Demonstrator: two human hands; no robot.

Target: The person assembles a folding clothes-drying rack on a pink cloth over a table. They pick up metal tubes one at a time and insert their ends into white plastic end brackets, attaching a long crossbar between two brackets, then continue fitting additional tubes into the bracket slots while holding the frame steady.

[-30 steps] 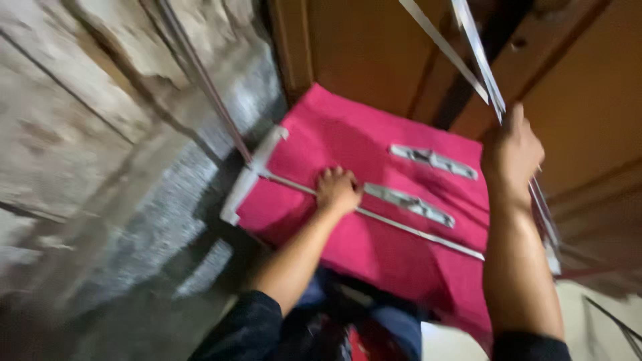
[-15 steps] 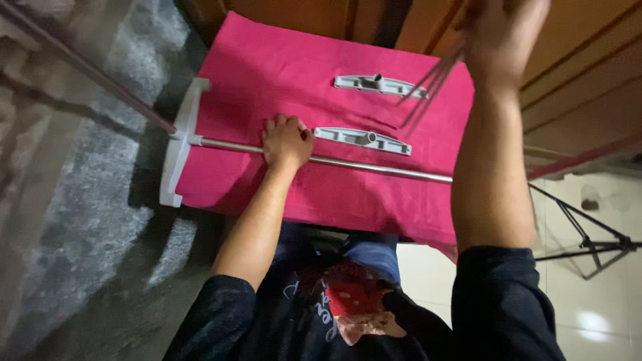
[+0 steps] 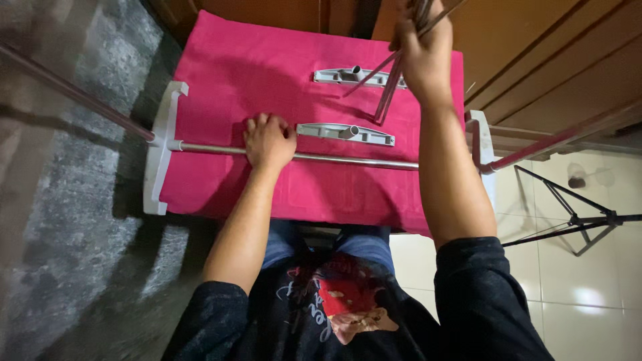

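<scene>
While the left hand (image 3: 269, 140) presses down, fingers curled over one long metal rod (image 3: 348, 160), the right hand (image 3: 422, 57) is raised above the far edge of the cloth, fist closed around a bundle of thin metal rods (image 3: 388, 87); exact count in the bundle unclear, at least three ends show, angled down toward the cloth. The long rod lies crosswise on one pink cloth (image 3: 267, 67), left end seated in a white end bracket (image 3: 160, 150). A second white end bracket (image 3: 483, 144) sits at the right edge; two in all. Two grey plastic connector bars lie flat on the cloth: near bar (image 3: 345, 134) just beside the left hand, far bar (image 3: 348, 76) beyond it, partly behind the bundle. One black tripod stand (image 3: 575, 220) on the tiled floor, right.
</scene>
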